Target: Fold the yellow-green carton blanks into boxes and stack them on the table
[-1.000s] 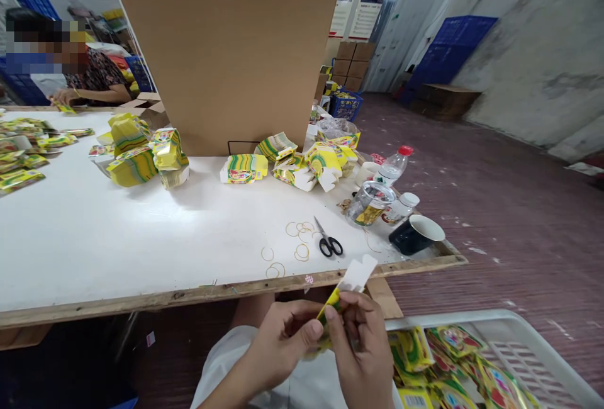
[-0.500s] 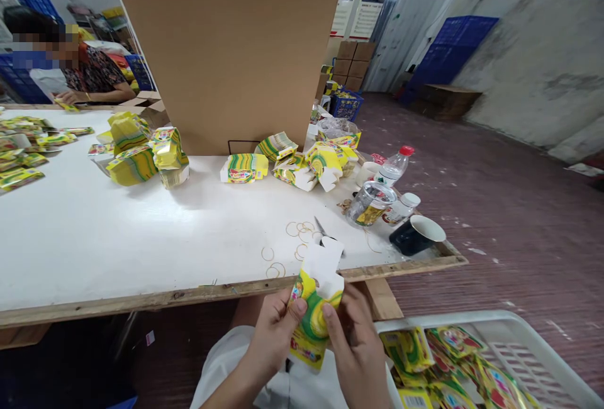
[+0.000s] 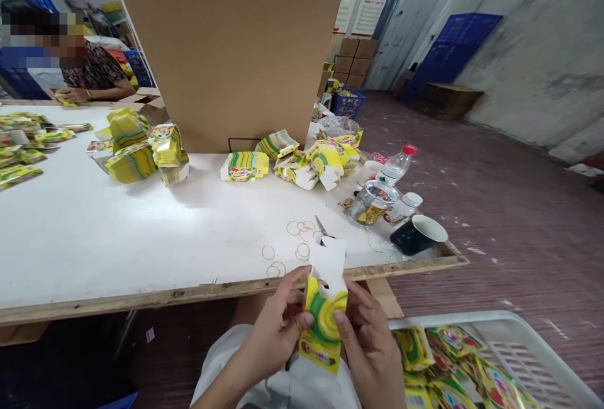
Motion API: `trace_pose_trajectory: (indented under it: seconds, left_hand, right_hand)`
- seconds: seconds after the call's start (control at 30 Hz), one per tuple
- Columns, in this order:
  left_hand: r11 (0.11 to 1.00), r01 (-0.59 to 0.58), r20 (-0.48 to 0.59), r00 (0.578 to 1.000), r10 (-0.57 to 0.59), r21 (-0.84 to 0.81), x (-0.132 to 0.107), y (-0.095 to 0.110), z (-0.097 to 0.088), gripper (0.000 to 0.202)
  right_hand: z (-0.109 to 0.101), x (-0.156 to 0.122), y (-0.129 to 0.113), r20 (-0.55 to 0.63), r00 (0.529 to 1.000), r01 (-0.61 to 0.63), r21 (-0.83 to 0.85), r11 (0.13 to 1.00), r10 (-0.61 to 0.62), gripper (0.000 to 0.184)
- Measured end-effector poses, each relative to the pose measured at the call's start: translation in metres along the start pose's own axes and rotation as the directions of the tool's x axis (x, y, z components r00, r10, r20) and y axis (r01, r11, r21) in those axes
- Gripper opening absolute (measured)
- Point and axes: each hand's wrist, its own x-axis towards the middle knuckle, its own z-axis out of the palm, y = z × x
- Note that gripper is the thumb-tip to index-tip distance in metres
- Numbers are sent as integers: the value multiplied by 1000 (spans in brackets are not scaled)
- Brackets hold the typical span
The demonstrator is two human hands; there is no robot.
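Over my lap, just below the table's front edge, I hold a small yellow and green printed carton (image 3: 324, 321) with white flaps pointing up. My left hand (image 3: 278, 327) pinches its left side with thumb and fingers. My right hand (image 3: 370, 346) grips its right side, thumb on the printed face. Both hands are closed on the carton, which stands upright between them.
The white table (image 3: 117, 239) carries piles of folded cartons (image 3: 136, 151), loose rubber bands (image 3: 297, 242), partly hidden scissors (image 3: 321, 228), a plastic cup (image 3: 372, 201), a bottle (image 3: 394, 167) and a dark mug (image 3: 418, 234). A cardboard panel (image 3: 231, 50) stands behind. A white crate (image 3: 509, 333) of sachets sits at right. Another person (image 3: 89, 72) sits far left.
The carton went from edge-on and flat to facing me and opening up; both hands shifted slightly lower with it. The scissors became mostly hidden behind its flaps.
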Motion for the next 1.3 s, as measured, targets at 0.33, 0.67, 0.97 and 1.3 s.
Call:
trace_pose_trajectory:
  seconds: [0.33, 0.67, 0.97, 1.3]
  left_hand:
    - [962, 134, 232, 970, -77, -239, -6, 3, -3, 42]
    - [1000, 10, 90, 996, -8, -28, -2, 2, -5, 42]
    - [991, 23, 74, 997, -32, 128, -4, 3, -2, 42]
    - [973, 136, 1, 990, -138, -185, 3, 8, -1, 59]
  right_hand:
    - [-11, 5, -18, 125, 992, 2, 22, 1000, -4, 40]
    - [-19, 6, -3, 21, 986, 166, -86, 982, -164, 37]
    - [4, 1, -6, 115, 952, -283, -8, 959, 282, 51]
    - [1, 2, 0, 76, 987, -129, -165, 978, 143, 39]
